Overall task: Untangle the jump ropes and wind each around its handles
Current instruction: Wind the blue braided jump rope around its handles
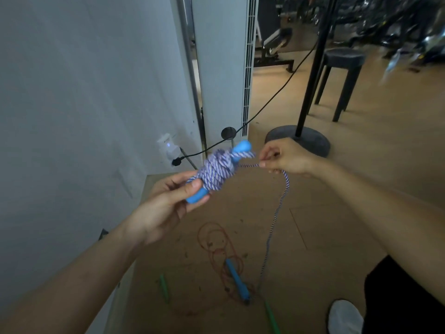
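**ropenewb:** where's best to hold this?

**knotguy:** left hand (pixel 166 203) grips the blue handles (pixel 196 197); right hand (pixel 286 157), just beside it, pinches the striped rope (pixel 276 212) (soft, light, floppy, I'd guess). Pinch close, pull taut.

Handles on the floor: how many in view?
3. A green handle lies at the left, a blue handle at centre, and a second green handle runs off the bottom edge. Others may be hidden or out of frame.
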`<state>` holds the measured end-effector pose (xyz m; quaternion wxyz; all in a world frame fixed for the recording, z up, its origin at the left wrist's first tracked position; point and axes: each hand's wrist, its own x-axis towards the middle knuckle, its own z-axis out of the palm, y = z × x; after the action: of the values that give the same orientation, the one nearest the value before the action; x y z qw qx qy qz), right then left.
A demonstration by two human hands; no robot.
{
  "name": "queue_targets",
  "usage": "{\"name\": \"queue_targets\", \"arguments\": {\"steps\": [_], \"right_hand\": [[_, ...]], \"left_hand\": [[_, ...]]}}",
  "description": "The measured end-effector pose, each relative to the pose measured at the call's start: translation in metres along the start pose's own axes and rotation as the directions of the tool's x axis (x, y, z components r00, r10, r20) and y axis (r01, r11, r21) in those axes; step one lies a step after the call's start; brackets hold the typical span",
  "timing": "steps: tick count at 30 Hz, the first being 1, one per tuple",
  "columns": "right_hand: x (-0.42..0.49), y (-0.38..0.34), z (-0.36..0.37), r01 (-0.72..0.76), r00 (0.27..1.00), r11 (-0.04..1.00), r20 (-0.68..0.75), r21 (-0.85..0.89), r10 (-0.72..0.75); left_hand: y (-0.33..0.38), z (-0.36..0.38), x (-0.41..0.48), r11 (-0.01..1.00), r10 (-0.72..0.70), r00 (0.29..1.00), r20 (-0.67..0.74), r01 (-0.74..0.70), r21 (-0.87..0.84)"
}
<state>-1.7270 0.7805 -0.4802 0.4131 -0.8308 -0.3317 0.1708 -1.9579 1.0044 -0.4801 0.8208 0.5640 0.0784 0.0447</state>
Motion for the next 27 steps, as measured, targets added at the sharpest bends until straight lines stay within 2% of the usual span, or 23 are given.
{"name": "queue_targets", "arguments": {"steps": [3,7,10,12,14,17,18,20,21,23,25,27], "right_hand": [[0.0,0.008,0.002,-0.057,0.991,0.998,0.122,-0.039,0.061],[-0.001,0.009,0.008,-0.071,0.978,0.997,0.195,-0.026,0.074],[-0.006,-0.002,0.014,-0.057,0.952,0.998,0.299,-0.02,0.061],[-0.011,-0.013,0.019,-0.036,0.914,0.999,0.405,0.001,0.032],[-0.017,-0.025,0.024,-0.015,0.872,0.999,0.49,0.039,-0.006],[-0.023,-0.039,0.028,0.012,0.833,0.998,0.551,0.066,-0.047],[-0.024,-0.042,0.028,0.022,0.829,0.997,0.557,0.073,-0.059],[-0.027,-0.048,0.025,0.04,0.829,0.994,0.552,0.102,-0.09],[-0.028,-0.05,0.022,0.046,0.836,0.991,0.538,0.126,-0.107],[-0.029,-0.052,0.017,0.048,0.865,0.983,0.484,0.18,-0.13],[-0.029,-0.051,0.012,0.037,0.908,0.974,0.399,0.222,-0.125],[-0.025,-0.047,0.01,0.044,0.947,0.972,0.3,0.23,-0.114]], "left_hand": [[0.005,0.006,0.006,0.974,0.029,0.987,-0.158,-0.063,-0.218],[0.008,0.003,0.017,0.92,-0.002,0.925,-0.38,-0.147,-0.362],[0.007,-0.007,0.025,0.899,-0.021,0.86,-0.509,-0.206,-0.386],[0.007,-0.01,0.027,0.918,0.002,0.819,-0.573,-0.229,-0.324],[0.006,-0.013,0.029,0.956,0.052,0.772,-0.633,-0.221,-0.191],[0.001,-0.024,0.032,0.985,0.172,0.686,-0.707,-0.094,0.147],[-0.002,-0.027,0.033,0.966,0.218,0.679,-0.7,-0.047,0.255],[-0.006,-0.029,0.033,0.883,0.327,0.711,-0.622,0.003,0.469],[-0.008,-0.03,0.032,0.801,0.391,0.744,-0.541,0.013,0.598],[-0.011,-0.028,0.03,0.567,0.456,0.836,-0.305,-0.009,0.824],[-0.012,-0.025,0.029,0.379,0.381,0.92,-0.092,-0.065,0.923],[-0.012,-0.025,0.029,0.328,0.241,0.97,0.029,-0.109,0.938]]}}
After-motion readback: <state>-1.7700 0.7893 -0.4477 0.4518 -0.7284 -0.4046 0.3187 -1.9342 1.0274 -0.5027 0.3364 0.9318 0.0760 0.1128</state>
